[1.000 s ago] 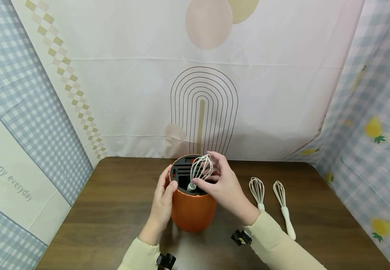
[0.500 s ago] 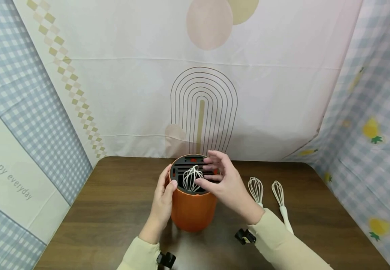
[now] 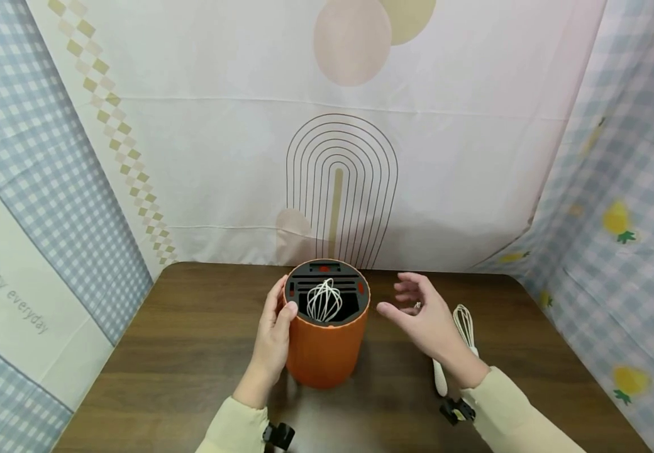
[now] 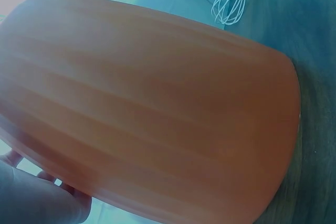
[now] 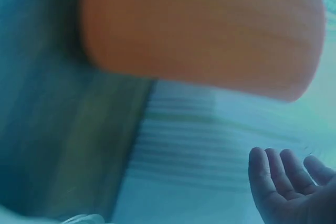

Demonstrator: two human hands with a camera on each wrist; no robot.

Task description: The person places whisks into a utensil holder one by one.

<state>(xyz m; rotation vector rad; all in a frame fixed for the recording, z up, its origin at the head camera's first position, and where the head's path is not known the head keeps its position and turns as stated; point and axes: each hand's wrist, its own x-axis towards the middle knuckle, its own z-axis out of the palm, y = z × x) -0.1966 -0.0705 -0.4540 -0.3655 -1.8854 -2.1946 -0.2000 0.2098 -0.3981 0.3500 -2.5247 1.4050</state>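
An orange utensil holder [image 3: 322, 358] with a black slotted top stands upright on the table. My left hand [image 3: 270, 340] grips its left side near the rim, thumb at the front. Inside the wide front slot sits a white whisk [image 3: 324, 302], only its wire head showing. My right hand [image 3: 431, 324] hovers right of the holder with fingers loosely spread and nothing held. It partly hides a second whisk [image 3: 440, 379], whose white handle shows below. A third whisk [image 3: 465, 324] lies farther right, its handle behind the forearm. Orange fills much of the left wrist view.
Brown wooden table [image 3: 191, 352] reaches back to a pale printed cloth [image 3: 219, 157]. Blue checked cloths hang along both sides. Narrow slots lie behind the whisk in the holder's black insert.
The right hand let go of the whisk, which dropped deeper into the holder's slot. It then moved right, over the whisks on the table. My left hand stayed put.
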